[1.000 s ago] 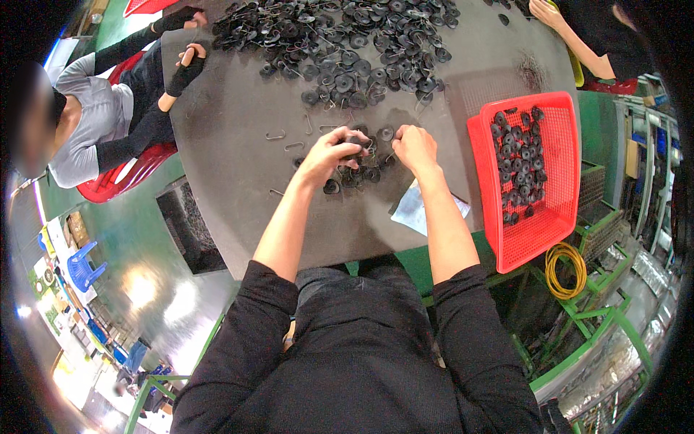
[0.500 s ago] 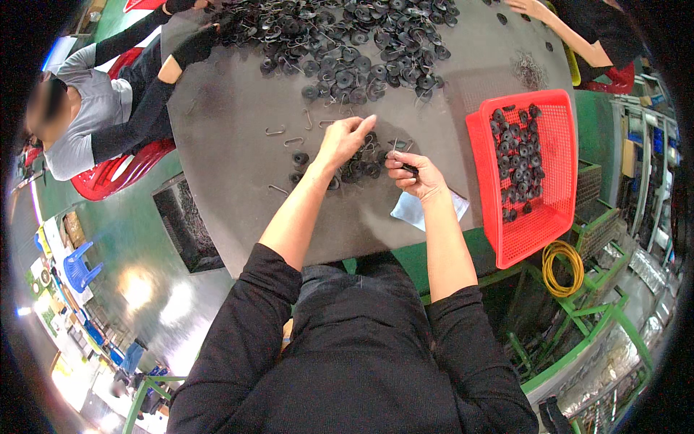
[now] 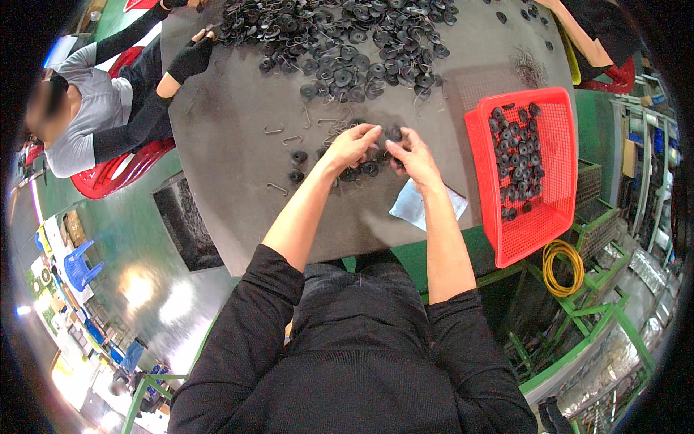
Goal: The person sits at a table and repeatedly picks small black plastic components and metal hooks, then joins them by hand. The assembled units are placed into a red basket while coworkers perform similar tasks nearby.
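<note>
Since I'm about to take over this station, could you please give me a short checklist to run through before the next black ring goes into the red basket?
1. Both hands on the work: left hand and right hand meet over the small pile of black rings: ok.
2. Ring actually gripped: fingers hide it: cannot tell.
3. Room in the red basket: partly filled, bare mesh showing: ok.
4. Path to the basket over the grey table: nothing between: ok.
5. Stock left in the large pile: plenty: ok.

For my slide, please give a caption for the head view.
Both hands, left and right, handle black discs on a grey table beside a red basket.
</note>
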Available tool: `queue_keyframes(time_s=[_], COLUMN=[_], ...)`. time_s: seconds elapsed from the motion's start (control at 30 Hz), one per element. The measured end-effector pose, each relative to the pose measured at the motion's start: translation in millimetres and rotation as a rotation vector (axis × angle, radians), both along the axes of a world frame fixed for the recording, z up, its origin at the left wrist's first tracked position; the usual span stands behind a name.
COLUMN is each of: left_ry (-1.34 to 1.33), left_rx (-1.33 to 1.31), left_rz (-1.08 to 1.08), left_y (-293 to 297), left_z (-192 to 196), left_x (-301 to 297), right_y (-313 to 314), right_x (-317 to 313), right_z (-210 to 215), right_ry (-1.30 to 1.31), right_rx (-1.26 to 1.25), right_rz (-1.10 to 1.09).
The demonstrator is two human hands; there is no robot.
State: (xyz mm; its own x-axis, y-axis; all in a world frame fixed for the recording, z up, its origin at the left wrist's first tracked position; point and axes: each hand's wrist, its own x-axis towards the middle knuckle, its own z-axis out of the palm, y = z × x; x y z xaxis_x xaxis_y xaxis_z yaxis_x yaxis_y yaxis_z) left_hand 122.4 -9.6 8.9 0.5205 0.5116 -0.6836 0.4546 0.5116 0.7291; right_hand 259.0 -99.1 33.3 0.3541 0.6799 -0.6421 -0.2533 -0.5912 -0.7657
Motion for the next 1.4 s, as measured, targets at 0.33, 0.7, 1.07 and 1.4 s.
queue_keyframes(time_s=[0.33, 0.7, 1.07, 1.4], left_ry=[0.392, 0.65, -0.451, 0.611], left_rx=[0.654, 0.834, -0.264, 0.739], left_rz=[0.427, 0.016, 0.661, 0.092], left_y=[2, -16, -3, -36], left_z=[-9, -17, 6, -8], left_x=[-93, -114, -167, -150], right_y=[-14, -20, -25, -38], right_x=[-16, 2, 19, 22], right_z=[-27, -33, -15, -20], right_ry=[-0.844, -0.642, -0.056, -0.029], right_rx=[-0.241, -0.106, -0.172, -0.119], right_rz=[0.478, 0.359, 0.096, -0.088])
